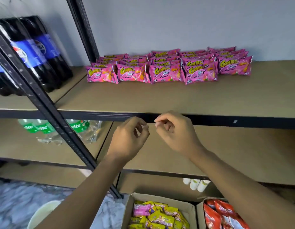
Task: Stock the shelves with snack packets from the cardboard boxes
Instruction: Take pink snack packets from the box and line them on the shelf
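both hands empty, fingers loosely curled: left hand [128, 138] and right hand [174, 134], centre frame, at the front edge of the upper shelf [160, 100].
pink packets [168, 66] at the shelf's back, centre right: five columns. rows overlap, so i cannot total them.
cardboard boxes, lower centre: two, the left box [160, 198] with yellow packets [161, 217], the right box [199, 212] with red packets [222, 217].
risk: sliding new stock in may topple the leaning pink rows. mixed kinds in the left box invite a wrong pick.
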Motion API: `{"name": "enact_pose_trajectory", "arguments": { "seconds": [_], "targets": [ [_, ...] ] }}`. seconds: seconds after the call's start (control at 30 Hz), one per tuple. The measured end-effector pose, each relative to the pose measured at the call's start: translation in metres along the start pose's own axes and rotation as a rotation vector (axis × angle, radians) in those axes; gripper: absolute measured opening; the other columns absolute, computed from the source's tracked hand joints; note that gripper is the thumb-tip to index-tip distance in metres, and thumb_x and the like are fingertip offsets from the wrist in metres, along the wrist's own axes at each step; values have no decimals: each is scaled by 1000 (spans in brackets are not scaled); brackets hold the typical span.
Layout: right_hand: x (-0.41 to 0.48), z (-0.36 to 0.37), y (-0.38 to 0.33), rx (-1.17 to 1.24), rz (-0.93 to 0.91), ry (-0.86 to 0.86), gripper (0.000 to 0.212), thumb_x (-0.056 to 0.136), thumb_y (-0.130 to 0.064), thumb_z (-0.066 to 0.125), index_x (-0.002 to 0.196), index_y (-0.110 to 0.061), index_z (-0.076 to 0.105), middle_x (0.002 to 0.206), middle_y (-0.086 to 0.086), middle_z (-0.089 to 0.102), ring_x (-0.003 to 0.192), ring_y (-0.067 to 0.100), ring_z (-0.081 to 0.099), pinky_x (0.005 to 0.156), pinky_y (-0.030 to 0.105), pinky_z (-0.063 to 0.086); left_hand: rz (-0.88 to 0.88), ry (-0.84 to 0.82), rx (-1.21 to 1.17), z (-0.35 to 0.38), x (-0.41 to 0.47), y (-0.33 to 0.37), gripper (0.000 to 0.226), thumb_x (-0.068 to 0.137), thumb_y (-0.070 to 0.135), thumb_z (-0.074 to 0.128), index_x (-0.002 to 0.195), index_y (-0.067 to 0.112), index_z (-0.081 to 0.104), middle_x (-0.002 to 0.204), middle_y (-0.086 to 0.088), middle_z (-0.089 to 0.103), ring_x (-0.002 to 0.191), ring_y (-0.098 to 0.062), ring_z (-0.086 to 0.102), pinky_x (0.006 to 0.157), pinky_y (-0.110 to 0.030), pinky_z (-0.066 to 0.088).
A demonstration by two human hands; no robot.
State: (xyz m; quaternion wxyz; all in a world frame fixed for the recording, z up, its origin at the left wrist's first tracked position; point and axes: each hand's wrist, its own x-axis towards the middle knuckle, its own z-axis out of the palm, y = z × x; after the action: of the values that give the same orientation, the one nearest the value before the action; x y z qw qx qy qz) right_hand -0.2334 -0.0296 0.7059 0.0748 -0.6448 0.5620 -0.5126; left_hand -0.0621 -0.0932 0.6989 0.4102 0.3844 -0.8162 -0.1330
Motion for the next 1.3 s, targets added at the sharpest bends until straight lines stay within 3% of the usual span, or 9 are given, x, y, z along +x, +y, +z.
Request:
{"name": "enact_pose_trajectory", "arguments": {
  "seconds": [0.13,0.37,0.57,0.7,0.87,1.0,1.1,1.2,1.3],
  "targets": [
    [-61,55,25,-40,83,-246,11,88,-29,62,91,-22,70,83,-11,67,73,9,60,62,18,49,-249,-261,-20,11,-67,-55,4,88,24,69,89,22,66,77,11,62,66,-8,58,62,-23,45],
    [-187,161,116,-92,538,-641,9,84,-23,69,93,-25,69,84,-6,70,77,4,61,75,27,48,-738,-657,13,51,-202,-147,8,89,25,62,94,20,64,81,13,61,83,-13,59,68,-24,40],
    [-284,248,189,-130,769,-800,8,88,-24,68,95,-27,70,83,-10,64,79,3,57,68,18,39,-927,-786,36,106,-309,-227,3,87,27,59,86,29,58,95,6,66,96,-20,61,79,-27,47],
    [-333,303,241,-157,836,-820,13,88,-24,68,100,-21,71,85,-3,68,85,15,64,70,25,40,-966,-830,39,155,-358,-276,5,86,28,62,84,30,58,101,-2,70,98,-26,64,83,-34,53],
    [-389,372,322,-135,938,-826,15,87,-25,68,102,-23,70,91,-3,67,91,16,63,74,24,42,-986,-853,40,232,-413,-340,4,87,26,61,89,24,63,102,-4,71,100,-25,64,83,-30,51],
    [-417,418,381,-164,907,-848,16,88,-24,67,103,-20,72,104,1,69,99,18,64,76,24,41,-983,-902,56,281,-446,-375,13,87,25,60,97,21,67,105,-4,71,102,-26,64,84,-30,50],
    [-433,445,416,-271,734,-928,16,85,-21,69,100,-21,75,120,5,60,115,23,56,93,31,46,-973,-949,58,306,-464,-394,16,89,28,58,101,22,66,107,-4,71,104,-26,62,83,-29,49],
    [-440,467,435,-392,599,-1124,20,85,-19,69,103,-25,75,149,3,42,142,26,31,110,48,37,-972,-970,48,321,-476,-410,15,90,31,57,101,25,65,108,-3,70,103,-25,62,76,-27,46],
    [-441,481,447,-531,526,-1364,35,85,-19,69,118,-33,69,166,-4,5,153,26,0,115,57,22,-974,-977,34,329,-485,-421,15,90,31,56,100,26,67,104,0,71,99,-22,63,74,-26,45]
  ]
}}
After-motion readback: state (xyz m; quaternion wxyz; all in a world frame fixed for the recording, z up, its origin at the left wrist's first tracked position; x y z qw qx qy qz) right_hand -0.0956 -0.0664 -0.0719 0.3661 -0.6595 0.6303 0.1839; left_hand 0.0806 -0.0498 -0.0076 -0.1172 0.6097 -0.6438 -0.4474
